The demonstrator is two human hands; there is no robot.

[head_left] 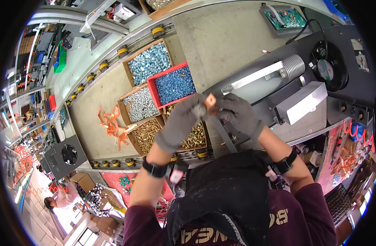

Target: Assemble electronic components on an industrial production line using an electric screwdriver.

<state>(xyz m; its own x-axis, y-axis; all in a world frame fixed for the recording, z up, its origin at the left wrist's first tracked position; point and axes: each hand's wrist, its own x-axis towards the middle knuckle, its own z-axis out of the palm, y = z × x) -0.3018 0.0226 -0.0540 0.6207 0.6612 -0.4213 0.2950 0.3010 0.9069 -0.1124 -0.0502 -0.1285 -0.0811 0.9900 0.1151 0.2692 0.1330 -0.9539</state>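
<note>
My left hand [182, 119], in a grey glove, is closed on a small bent copper strip [211, 99] with a hole in its upturned end. The gloved fingers of my right hand [240, 116] are bent in and pinch at the same copper strip from the other side. Both hands are above the near right corner of the screw boxes, and the gloves cover much of the strip. Beneath them are brass-coloured fasteners [195, 137] in a cardboard box. Beside the left hand stands a red bin [154, 93] of blue fasteners.
Further boxes hold silver screws [139, 105], bluish nuts [150, 61] and brass pieces [145, 137]. Loose copper strips [112, 126] lie left of them. To the right is a dark housing with a fan [328, 67], a coiled lamp [293, 67] and a finned block [301, 102]. Rollers [122, 51] line the bench edge.
</note>
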